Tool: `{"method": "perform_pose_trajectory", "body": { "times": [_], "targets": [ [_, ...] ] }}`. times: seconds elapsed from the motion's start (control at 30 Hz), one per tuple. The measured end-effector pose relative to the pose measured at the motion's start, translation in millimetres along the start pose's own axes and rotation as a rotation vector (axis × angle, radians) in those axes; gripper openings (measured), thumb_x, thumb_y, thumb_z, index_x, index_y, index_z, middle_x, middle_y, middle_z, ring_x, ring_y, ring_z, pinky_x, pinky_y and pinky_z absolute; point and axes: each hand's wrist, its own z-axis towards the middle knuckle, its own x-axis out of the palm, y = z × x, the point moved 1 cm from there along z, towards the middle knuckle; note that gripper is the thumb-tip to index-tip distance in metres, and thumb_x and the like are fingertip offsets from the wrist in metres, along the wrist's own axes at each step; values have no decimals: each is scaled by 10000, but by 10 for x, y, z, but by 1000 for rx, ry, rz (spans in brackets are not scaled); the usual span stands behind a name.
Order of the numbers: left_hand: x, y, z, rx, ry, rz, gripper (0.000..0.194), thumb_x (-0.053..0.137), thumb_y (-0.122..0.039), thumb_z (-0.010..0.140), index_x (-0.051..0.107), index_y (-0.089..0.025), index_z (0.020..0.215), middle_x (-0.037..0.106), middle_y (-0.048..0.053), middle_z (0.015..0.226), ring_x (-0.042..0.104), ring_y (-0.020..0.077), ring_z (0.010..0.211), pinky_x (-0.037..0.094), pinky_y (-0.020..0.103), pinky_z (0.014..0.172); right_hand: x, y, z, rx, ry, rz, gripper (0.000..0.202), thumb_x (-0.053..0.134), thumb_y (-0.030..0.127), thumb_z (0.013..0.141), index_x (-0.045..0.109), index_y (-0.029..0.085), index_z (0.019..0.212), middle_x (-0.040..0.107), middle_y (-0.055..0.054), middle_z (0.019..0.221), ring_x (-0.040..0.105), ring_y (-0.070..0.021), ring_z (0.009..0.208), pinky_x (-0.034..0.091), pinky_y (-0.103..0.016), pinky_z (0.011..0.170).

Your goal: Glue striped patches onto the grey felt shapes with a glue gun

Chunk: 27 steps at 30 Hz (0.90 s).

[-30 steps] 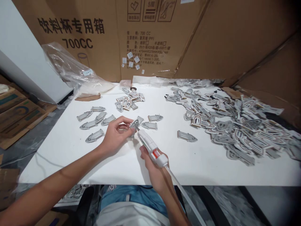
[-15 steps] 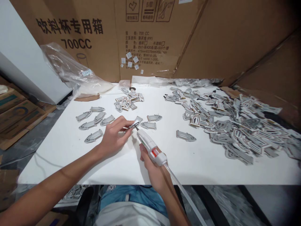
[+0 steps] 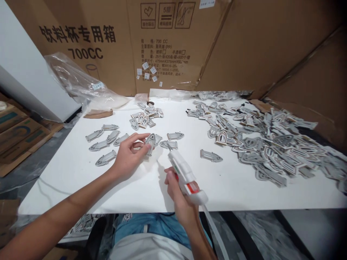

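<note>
Left hand (image 3: 129, 154) nearly closed: thumb and index finger pinch a grey pointed-arch piece (image 3: 151, 143) over the middle of the table (image 3: 130, 196). Right hand (image 3: 181, 198) wrapped around a white glue gun (image 3: 183, 167), nozzle apart from the held piece. White cord (image 3: 216, 228) trails from the gun's rear. Loose grey pieces (image 3: 106, 157) lie left of the left hand; a single grey piece (image 3: 211, 155) sits right of the gun. Big heap of pieces (image 3: 271, 144) further right, small cluster (image 3: 146, 116) behind the left hand. Printed cardboard box (image 3: 111, 74) stands at the back.
</note>
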Motion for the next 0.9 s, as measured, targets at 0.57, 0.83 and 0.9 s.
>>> {"method": "perform_pose_trajectory", "body": {
  "times": [0.57,0.83,0.9],
  "targets": [
    [636,-57,-145,239,333,576,323,751,-221,922,728,-282,1239,816,15,969,683,251,905,541,378,791,-86,-119,50,21,-169,448,398,641,558,1090,599,228,873,392,97,483,293,-110,443,214,-271,468],
    [755,-4,521,242,357,626,180,773,-296,907,792,-241,1078,776,61,1153,706,251,979,546,383,904,-103,-160,39,22,-153,440,360,629,536,1108,598,230,919,415,101,509,308,-109,469,242,-280,509],
    [788,50,763,242,304,730,253,772,-338,914,789,-218,1137,764,96,1165,701,295,1065,542,420,955,-97,-147,49,9,-141,422,365,624,533,1111,596,230,910,411,101,505,308,-109,466,241,-283,512]
  ]
}}
